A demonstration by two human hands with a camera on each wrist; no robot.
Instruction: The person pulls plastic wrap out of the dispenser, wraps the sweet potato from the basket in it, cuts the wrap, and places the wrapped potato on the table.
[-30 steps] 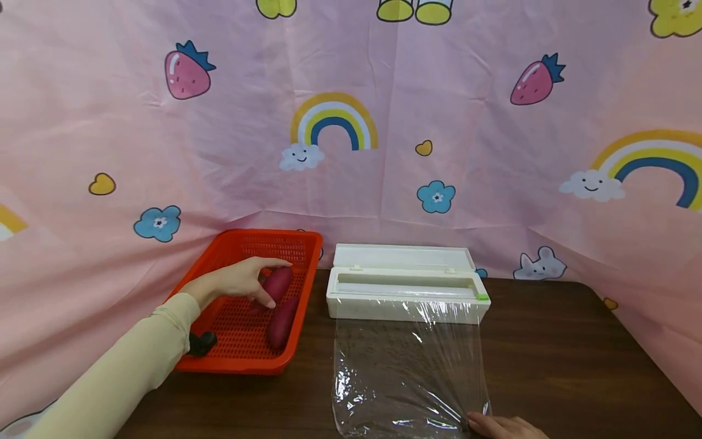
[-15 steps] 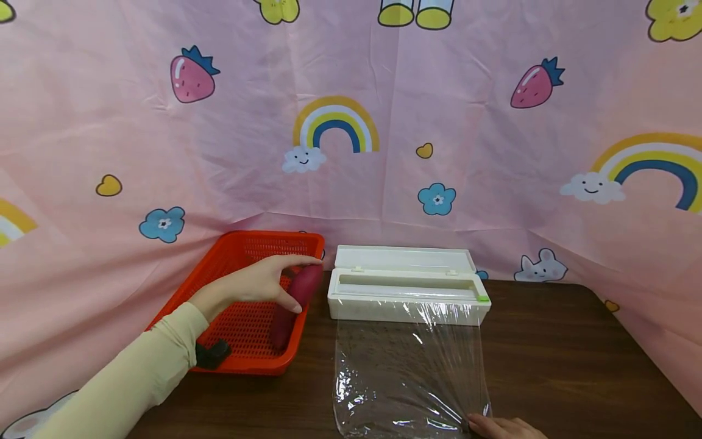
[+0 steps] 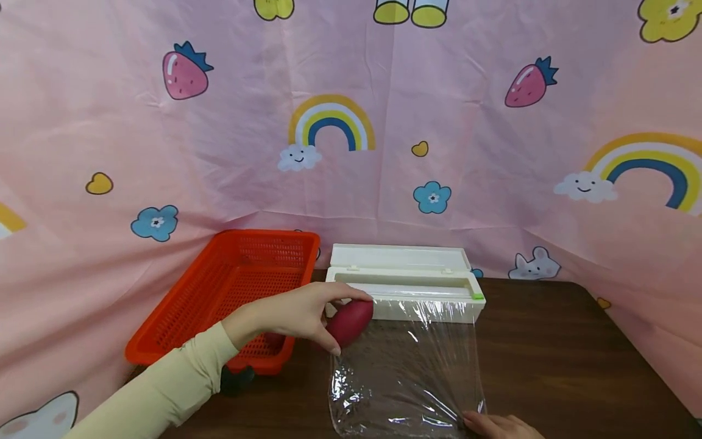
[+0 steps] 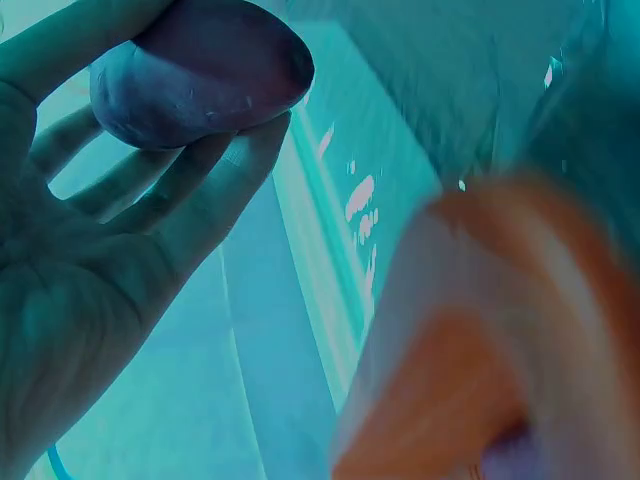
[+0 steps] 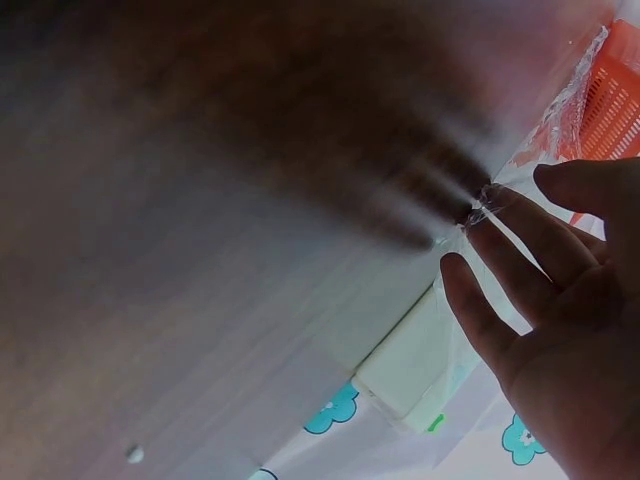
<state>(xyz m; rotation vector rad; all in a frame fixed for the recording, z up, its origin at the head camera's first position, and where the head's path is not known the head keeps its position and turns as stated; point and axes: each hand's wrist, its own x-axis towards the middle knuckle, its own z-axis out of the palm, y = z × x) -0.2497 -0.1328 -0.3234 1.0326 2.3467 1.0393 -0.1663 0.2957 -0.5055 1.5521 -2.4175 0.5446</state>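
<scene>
My left hand [image 3: 298, 311] holds a dark red sweet potato [image 3: 351, 322] between thumb and fingers, over the left edge of a pulled-out sheet of cling film [image 3: 406, 366]. In the left wrist view the sweet potato [image 4: 200, 75] sits in the fingers, clear of the palm. My right hand [image 3: 501, 425] rests at the film's near right corner. In the right wrist view its fairly straight fingers [image 5: 525, 240] touch the gathered film edge, with the thumb apart. The film runs from a white dispenser box [image 3: 406, 311] whose lid stands raised. A second sweet potato [image 3: 274, 341] is mostly hidden behind my left wrist.
A red plastic basket [image 3: 192, 286] stands at the left on the dark wooden table [image 3: 554, 360]. Behind the table hangs a pink patterned cloth [image 3: 340, 201], close behind the basket and box.
My left hand has lifted the sweet potato out of the basket and carried it right, over the film. The basket has shifted and turned slightly. My right hand stays at the film's corner.
</scene>
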